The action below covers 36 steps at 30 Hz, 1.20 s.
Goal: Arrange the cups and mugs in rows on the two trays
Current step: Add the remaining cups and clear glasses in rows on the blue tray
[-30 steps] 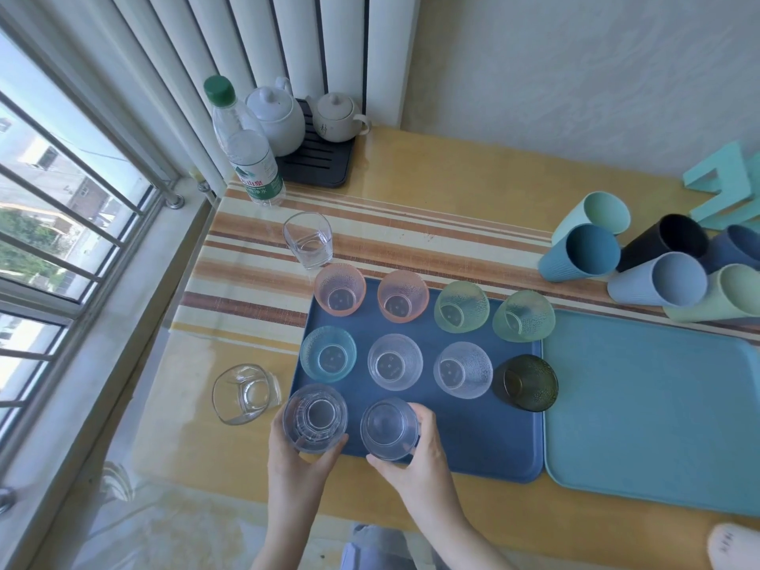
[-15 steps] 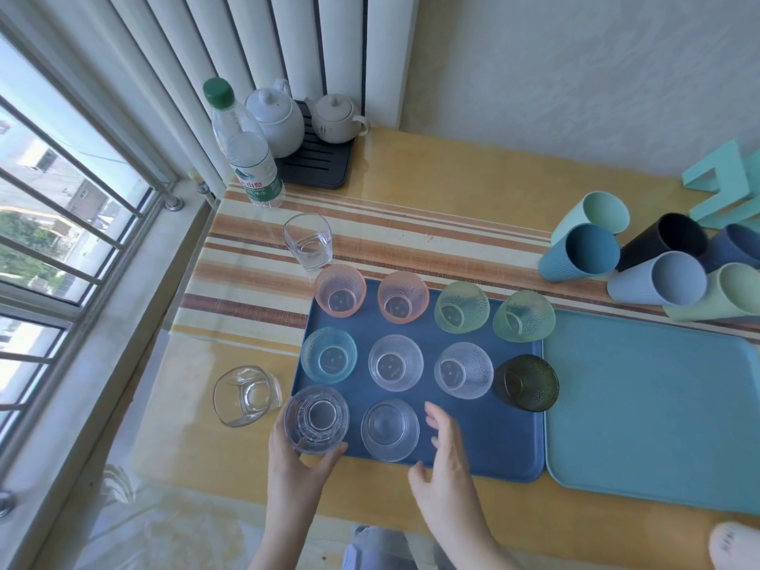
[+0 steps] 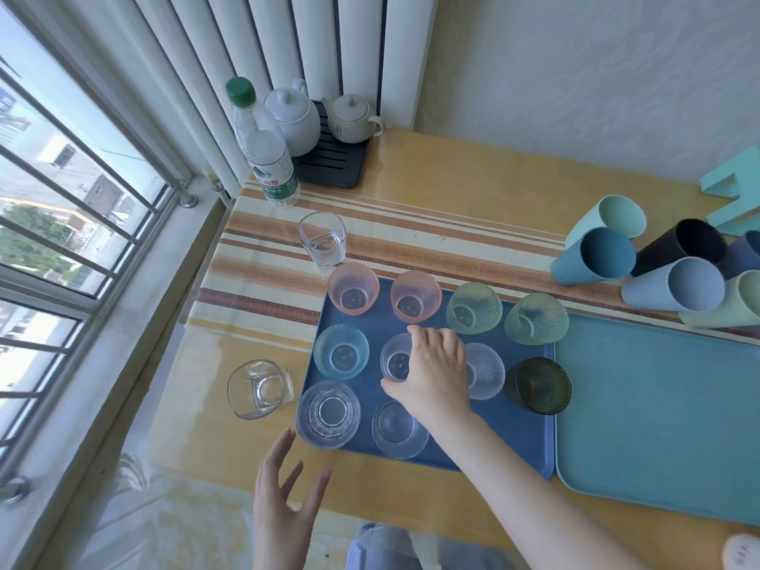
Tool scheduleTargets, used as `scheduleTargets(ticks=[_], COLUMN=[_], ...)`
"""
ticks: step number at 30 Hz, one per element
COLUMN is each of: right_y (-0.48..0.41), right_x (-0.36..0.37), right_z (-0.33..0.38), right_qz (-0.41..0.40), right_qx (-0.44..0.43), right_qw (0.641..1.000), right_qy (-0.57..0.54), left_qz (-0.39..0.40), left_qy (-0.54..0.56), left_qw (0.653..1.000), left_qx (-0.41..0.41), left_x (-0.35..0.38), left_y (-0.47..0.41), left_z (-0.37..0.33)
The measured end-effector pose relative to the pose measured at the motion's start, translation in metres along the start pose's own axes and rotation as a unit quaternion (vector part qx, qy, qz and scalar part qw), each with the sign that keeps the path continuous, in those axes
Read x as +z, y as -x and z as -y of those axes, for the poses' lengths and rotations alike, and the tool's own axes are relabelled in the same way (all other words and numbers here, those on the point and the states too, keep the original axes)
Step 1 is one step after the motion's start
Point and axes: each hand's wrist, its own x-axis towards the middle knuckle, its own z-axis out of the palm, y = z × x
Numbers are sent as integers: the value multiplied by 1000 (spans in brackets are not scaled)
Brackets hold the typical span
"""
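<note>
The right hand is gripping an upright clear cup (mouth facing up), beyond the left hand, which is hovering with fingers spread.

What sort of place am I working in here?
Probably a home tea corner: a yellow wooden table beside a barred window, two white ceramic teapots on a black slatted drip tray, and a green-capped clear plastic water bottle.

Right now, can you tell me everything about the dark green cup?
The dark green cup is small, see-through and bumpy all over, like pebbled glass or plastic. It stands upright and empty, mouth up, at the right end of the middle row on the dark blue tray, close to that tray's right edge. A frosted clear cup sits close on its left.
</note>
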Motion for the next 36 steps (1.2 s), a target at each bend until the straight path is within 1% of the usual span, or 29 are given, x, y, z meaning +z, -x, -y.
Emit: scheduleTargets(ticks=[4,7,9,10,11,13,15,17,18,19,21,23,25,27,29,32,34,36], right_y=[2,2,4,5,6,7,0,-19,-34,-51,-92,-128,-153,-169,-176,-183,-188,-191], right_x=[8,11,7,4,-1,-18,-39,-59,-65,-67,-63,-53,-45,-36,-26,-5,4,6], right_z=[-1,-3,-3,-2,0,9,23,42,51,59,70,78,86,96,105,112,114,116], right_qz=[-26,-30,-22,-32,-58,-138,-206,-242,-231,-194,-76,27,78,98,98,71,48,31], right_qx=[11,9,14,15,13,0,-26,-56,-67,-71,-57,-43,-28,10,33,54,84,92], right_qw=[1000,999,999,998,996,985,969,956,957,964,984,992,992,990,991,993,990,988], right_qy=[-12,-26,-35,-46,-63,-101,-134,-155,-165,-169,-152,-112,-91,-99,-85,-71,-98,-119], left_qz=[-56,-105,-109,-101,-86,-42,1,32,43,52,64,75,75,70,62,56,41,10], left_qy=[-14,-20,-26,-34,-42,-49,-40,-31,-33,-37,-34,-19,-9,-2,8,3,-4,-11], left_qw=[998,994,994,994,995,998,999,999,999,998,997,997,997,997,998,998,999,999], left_qx=[17,8,1,3,6,10,4,-2,-4,-4,-4,-11,-9,-15,-20,-20,-28,-31], left_x=[-21,-39,-49,-53,-56,-59,-59,-58,-58,-58,-57,-56,-55,-54,-53,-53,-54,-58], left_y=[0,-15,-29,-37,-44,-59,-74,-87,-93,-97,-103,-106,-107,-107,-107,-107,-106,-103], left_z=[7,11,14,13,12,8,4,0,-2,-3,-4,-6,-7,-8,-8,-9,-10,-20])
